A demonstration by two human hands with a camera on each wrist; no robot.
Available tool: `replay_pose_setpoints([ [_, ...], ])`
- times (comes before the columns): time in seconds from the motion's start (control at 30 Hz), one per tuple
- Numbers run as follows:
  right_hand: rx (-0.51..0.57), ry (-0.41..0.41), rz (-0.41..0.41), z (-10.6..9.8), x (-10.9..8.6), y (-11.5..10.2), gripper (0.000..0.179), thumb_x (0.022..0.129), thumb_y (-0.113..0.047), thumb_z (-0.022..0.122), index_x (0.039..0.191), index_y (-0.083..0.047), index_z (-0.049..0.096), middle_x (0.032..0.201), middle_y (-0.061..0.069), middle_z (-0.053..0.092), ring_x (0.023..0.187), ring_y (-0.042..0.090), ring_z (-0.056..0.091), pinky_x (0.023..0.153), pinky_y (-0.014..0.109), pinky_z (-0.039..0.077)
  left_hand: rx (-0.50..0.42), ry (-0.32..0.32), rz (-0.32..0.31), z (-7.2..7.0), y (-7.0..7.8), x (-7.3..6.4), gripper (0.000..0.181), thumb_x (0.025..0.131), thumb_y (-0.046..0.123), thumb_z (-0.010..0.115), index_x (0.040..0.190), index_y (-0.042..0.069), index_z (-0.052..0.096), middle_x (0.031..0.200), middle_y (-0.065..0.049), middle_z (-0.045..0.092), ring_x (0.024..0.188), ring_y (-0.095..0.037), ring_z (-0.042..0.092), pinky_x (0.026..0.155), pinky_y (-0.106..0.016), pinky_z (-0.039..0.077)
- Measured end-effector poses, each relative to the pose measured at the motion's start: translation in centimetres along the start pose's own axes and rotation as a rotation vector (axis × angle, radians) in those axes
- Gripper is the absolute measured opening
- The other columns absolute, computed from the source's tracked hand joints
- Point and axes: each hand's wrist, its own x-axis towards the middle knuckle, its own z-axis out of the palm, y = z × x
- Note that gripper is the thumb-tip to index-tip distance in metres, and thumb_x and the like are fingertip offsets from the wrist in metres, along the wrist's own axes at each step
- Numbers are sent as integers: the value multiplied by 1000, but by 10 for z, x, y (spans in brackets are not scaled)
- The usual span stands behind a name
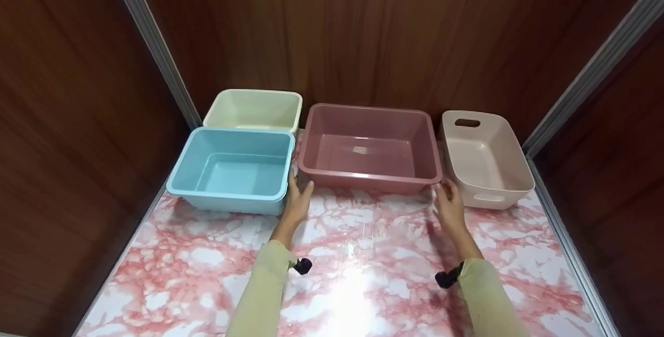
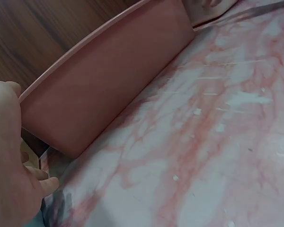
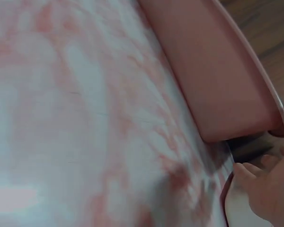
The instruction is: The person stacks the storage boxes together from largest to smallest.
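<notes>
A dusky-pink rectangular basin point(image 1: 358, 181) stands in the middle of the head view, its long side toward me. My left hand point(image 1: 296, 203) is at its front left corner, in the gap beside a light blue basin point(image 1: 231, 203), with fingers extended and thumb apart. My right hand point(image 1: 450, 203) is at the pink basin's front right corner, beside a beige bin point(image 1: 498, 142) with handle slots. In the right wrist view, the fingers point(image 3: 248, 170) reach past that corner, just below the rim. The left wrist view shows the left hand's fingers point(image 2: 47, 185) beside the basin's lower corner.
A cream bin point(image 1: 259, 103) stands behind the blue basin, partly hidden by it. Dark wood panels point(image 1: 363, 31) close off the back and both sides, with metal strips point(image 1: 155, 46) at the corners. Everything stands on a red-and-white marbled surface point(image 1: 207, 259).
</notes>
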Motion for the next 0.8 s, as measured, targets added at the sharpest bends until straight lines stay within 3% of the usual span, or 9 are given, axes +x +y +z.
replay_pose_setpoints([
  [0.07, 35, -17, 27, -2, 9, 1, 64, 103, -32, 46, 154, -4, 18, 148, 20, 33, 120, 32, 45, 95, 43, 45, -54, 11, -32, 3, 1, 4, 75, 103, 26, 49, 156, 9, -2, 157, -24, 13, 144, -31, 15, 114, -41, 20],
  [0.2, 67, -28, 55, -4, 23, 0, 69, 102, -36, 47, 156, -9, 14, 143, 17, 35, 113, 25, 47, 93, 36, 45, -174, 34, -26, 12, 4, 21, 71, 103, 20, 47, 156, 9, 1, 158, -21, 11, 145, -30, 12, 115, -41, 18],
  [0.33, 157, -5, 109, -7, 27, 1, 70, 101, -40, 49, 157, -18, 13, 142, 21, 38, 122, 30, 44, 105, 47, 35, -175, 52, -26, 22, 4, 31, 68, 103, 16, 46, 155, 4, 4, 157, -22, 13, 144, -32, 14, 114, -41, 20],
  [0.43, 195, 4, 142, -10, 29, 2, 69, 101, -36, 50, 158, -21, 12, 151, 22, 30, 129, 35, 40, 108, 50, 31, -161, 66, -22, 28, 3, 36, 65, 103, 14, 45, 155, 2, 6, 157, -22, 14, 144, -31, 14, 115, -40, 19],
  [0.57, 83, -2, 108, -11, 35, 2, 69, 101, -35, 50, 157, -20, 12, 158, 18, 16, 138, 35, 28, 110, 49, 28, -165, 103, 17, 30, 4, 45, 62, 103, 13, 46, 154, 2, 13, 159, -18, 14, 145, -29, 12, 115, -39, 15],
  [0.67, -25, 13, 87, -9, 40, 1, 67, 101, -31, 51, 157, -19, 16, 158, 18, 17, 141, 33, 23, 112, 46, 24, -173, 126, 11, 30, 4, 50, 62, 102, 15, 48, 154, 2, 18, 159, -17, 17, 145, -28, 13, 116, -38, 14],
  [0.8, -60, 18, 88, -3, 43, 0, 63, 99, -19, 47, 156, -18, 20, 157, 17, 22, 140, 29, 25, 113, 41, 22, -228, 157, -11, 27, 0, 55, 63, 99, 11, 52, 153, 1, 21, 158, -16, 21, 144, -28, 16, 115, -38, 16],
])
